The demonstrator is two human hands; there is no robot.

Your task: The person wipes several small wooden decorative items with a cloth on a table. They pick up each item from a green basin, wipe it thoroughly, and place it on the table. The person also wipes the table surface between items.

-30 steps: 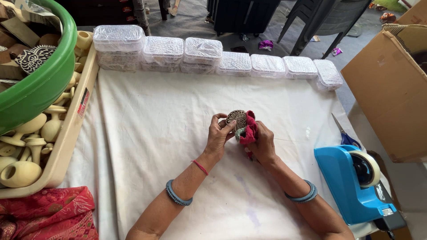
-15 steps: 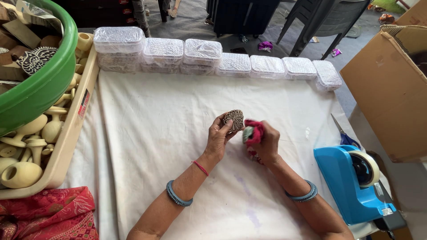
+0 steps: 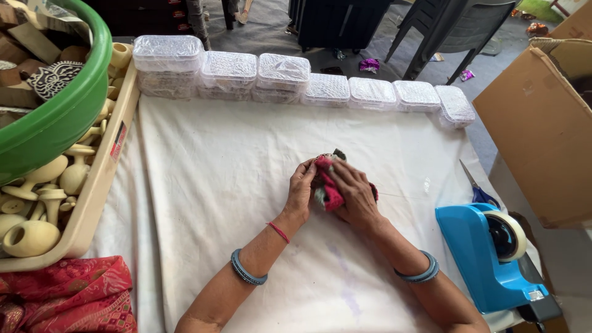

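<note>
Both hands met over the middle of the bench (image 3: pixel 203 185), which was draped in a white sheet. The left hand (image 3: pixel 302 191) had its grip clenched around a small carved block (image 3: pixel 339 154), mostly hidden, only a dark edge showing above the fingers. The right hand (image 3: pixel 353 192) pressed a pink rag (image 3: pixel 330 194) against the block, fingers curled over it, grasping the cloth.

Behind the hands ran a row of clear lidded boxes (image 3: pixel 283 77); right of them stood a blue tape dispenser (image 3: pixel 490 256), with scissors (image 3: pixel 478 188) just behind it. Left of the hands sat a tray of pale wooden pieces (image 3: pixel 43 191) and a green tub (image 3: pixel 55 117).

To wipe well, the left hand had best keep the block steady and turn it bit by bit (so the rag reaches the carved grooves), with firm, short strokes.
</note>
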